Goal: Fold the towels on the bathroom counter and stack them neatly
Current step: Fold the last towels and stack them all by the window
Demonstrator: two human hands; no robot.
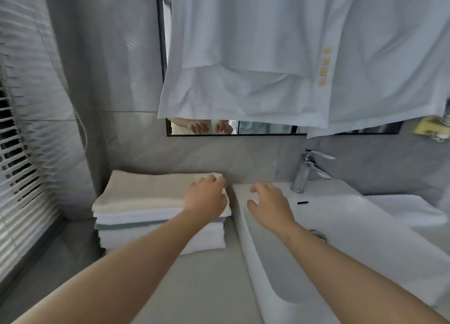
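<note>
- towel stack (155, 228): several folded towels piled on the grey counter (194, 289) at its back L corner, against the wall, just L of the basin (365, 245). Edges line up fairly square. Lower layers are white w/ a grey-blue band between them, front edges toward the camera.
- top towel (146, 192): beige, lies flat, covers the whole top of the stack.
- L hand (207, 199): palm down on the top towel's R end, arm reaching in from bottom L. Fingers are bent over the far R corner w/ a bit of cloth showing between them. The frame is soft there, so can't tell if they pinch the cloth or only press it.
- R hand (267, 204): fingers spread & loosely bent, holds nothing. It sits over the basin's back L rim, just R of the stack, apart from the L hand w/ a narrow strip of counter between.
- basin: white, long, runs front to back on the R side. The drain (317, 233) is partly hidden behind the R forearm.
- tap (304, 172): chrome, upright on the basin's back edge, R of the R hand.
- mirror (267, 127): black frame, on the wall behind. Both hands are reflected in its lower strip.
- white cloths (243, 55): hang from above, covering most of the mirror.
- blinds (19, 141): slatted, far L.
</note>
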